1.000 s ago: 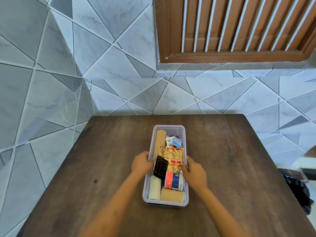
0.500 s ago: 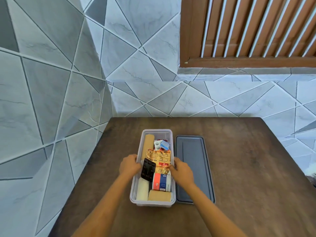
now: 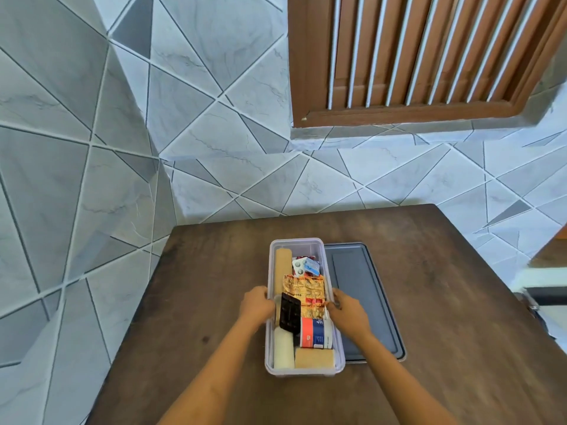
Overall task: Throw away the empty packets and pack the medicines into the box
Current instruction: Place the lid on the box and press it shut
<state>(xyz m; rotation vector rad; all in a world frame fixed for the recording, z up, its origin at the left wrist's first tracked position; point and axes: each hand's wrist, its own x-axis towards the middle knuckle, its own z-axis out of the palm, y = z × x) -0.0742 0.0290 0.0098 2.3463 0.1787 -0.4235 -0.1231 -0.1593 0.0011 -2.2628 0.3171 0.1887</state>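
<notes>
A clear plastic box (image 3: 297, 243) stands on the brown table (image 3: 445, 302), filled with medicines. Inside lie gold blister strips (image 3: 303, 289), a black blister pack (image 3: 289, 314), a red, white and blue tube (image 3: 316, 332), tan bandage rolls (image 3: 313, 358) and small silver and blue strips (image 3: 305, 266). My left hand (image 3: 256, 305) grips the box's left wall. On the right wall, my right hand (image 3: 346, 311) holds the rim, fingers curled over it. The grey lid (image 3: 362, 289) lies flat just right of the box.
Tiled walls stand behind and to the left of the table. A brown louvred window (image 3: 414, 56) is above. The table edge drops off on the right, with dark objects (image 3: 540, 302) beyond it.
The view has swung left and the lid has come into sight beside the box. Both hands stay on the box's sides.
</notes>
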